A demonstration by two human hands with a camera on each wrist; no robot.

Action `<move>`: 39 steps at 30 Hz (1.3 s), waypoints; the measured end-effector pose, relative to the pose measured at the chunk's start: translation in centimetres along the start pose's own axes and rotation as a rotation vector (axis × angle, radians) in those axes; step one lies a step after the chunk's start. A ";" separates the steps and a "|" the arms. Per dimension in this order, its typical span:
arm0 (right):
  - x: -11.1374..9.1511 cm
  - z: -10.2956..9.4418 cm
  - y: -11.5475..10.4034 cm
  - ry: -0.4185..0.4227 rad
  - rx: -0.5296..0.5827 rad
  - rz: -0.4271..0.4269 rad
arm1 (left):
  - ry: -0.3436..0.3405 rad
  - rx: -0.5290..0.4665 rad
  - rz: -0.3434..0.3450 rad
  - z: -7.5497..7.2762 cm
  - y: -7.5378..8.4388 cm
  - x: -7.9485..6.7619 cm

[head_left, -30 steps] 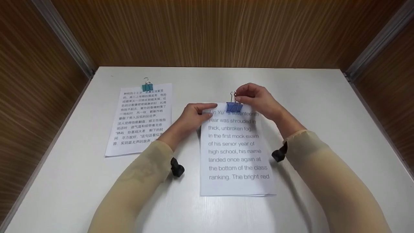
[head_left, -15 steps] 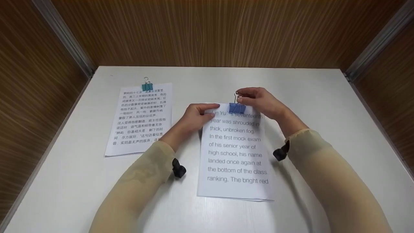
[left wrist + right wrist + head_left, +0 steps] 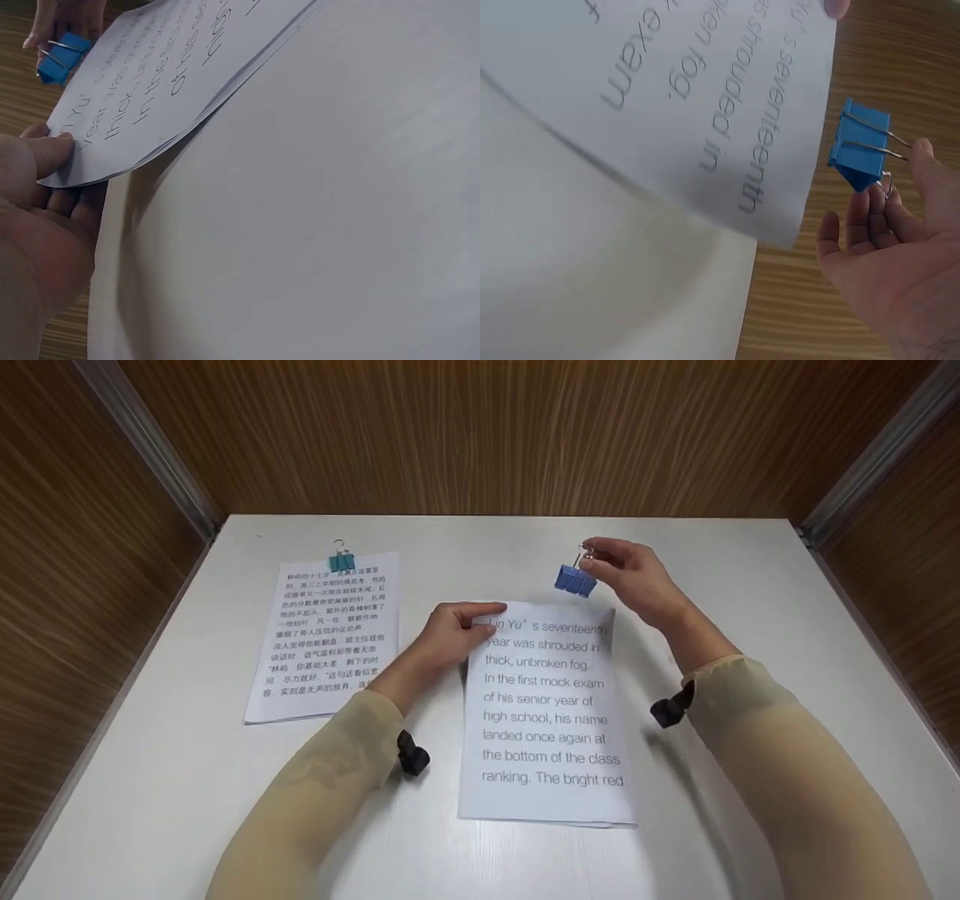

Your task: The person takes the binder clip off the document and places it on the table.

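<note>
My right hand (image 3: 630,577) holds a blue binder clip (image 3: 576,580) by its wire handles, just beyond the top edge of a stack of printed sheets (image 3: 547,705). In the right wrist view the binder clip (image 3: 862,142) is apart from the paper, its handles between thumb and fingers. My left hand (image 3: 454,631) pinches the stack's upper left corner. The left wrist view shows the thumb on top of the sheets (image 3: 150,97) and the fingers beneath, with that corner raised off the table. English text covers the top sheet.
Left of my left hand lies a second stack of sheets (image 3: 322,645) with Chinese text, a teal binder clip (image 3: 342,561) on its top edge. The white table (image 3: 720,585) is bounded by wood-grain panels (image 3: 495,435) at the back and sides.
The blue binder clip has come off the top edge of the English sheets and moved up and right with my right hand. My left hand keeps its grip on the corner.
</note>
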State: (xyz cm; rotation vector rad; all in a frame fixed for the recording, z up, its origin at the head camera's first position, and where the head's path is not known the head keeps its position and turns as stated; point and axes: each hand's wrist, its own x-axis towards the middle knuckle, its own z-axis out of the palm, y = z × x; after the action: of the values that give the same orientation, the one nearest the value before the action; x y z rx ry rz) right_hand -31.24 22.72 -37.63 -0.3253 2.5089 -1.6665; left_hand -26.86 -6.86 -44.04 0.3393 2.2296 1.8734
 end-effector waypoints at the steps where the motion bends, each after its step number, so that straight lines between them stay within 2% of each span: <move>1: -0.1 -0.5 0.1 0.016 -0.006 0.005 | 0.002 0.005 0.002 0.0 0.0 0.0; 6: -0.9 -3.8 1.3 0.072 -0.039 0.075 | 0.001 0.005 -0.010 -0.2 0.1 -0.1; 14: -3.2 -9.7 4.9 0.111 -0.101 0.236 | 0.011 0.015 0.000 -0.2 -0.1 0.0; 19: -4.8 -12.4 6.8 0.122 -0.175 0.262 | 0.005 0.007 0.001 -0.2 -0.2 0.1; 27: -5.9 -13.5 8.9 0.104 -0.197 0.318 | 0.017 0.010 -0.005 -0.3 -0.3 -0.1; 39: -6.0 -13.9 10.1 0.139 -0.165 0.368 | 0.006 -0.044 -0.049 -0.5 -0.1 -0.4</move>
State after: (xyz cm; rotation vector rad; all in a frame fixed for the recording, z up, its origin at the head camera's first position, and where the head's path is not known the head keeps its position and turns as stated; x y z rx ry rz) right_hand -29.52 40.41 -41.61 0.2363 2.6081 -1.3870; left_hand -26.69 -7.49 -44.09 0.2706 2.1768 1.8972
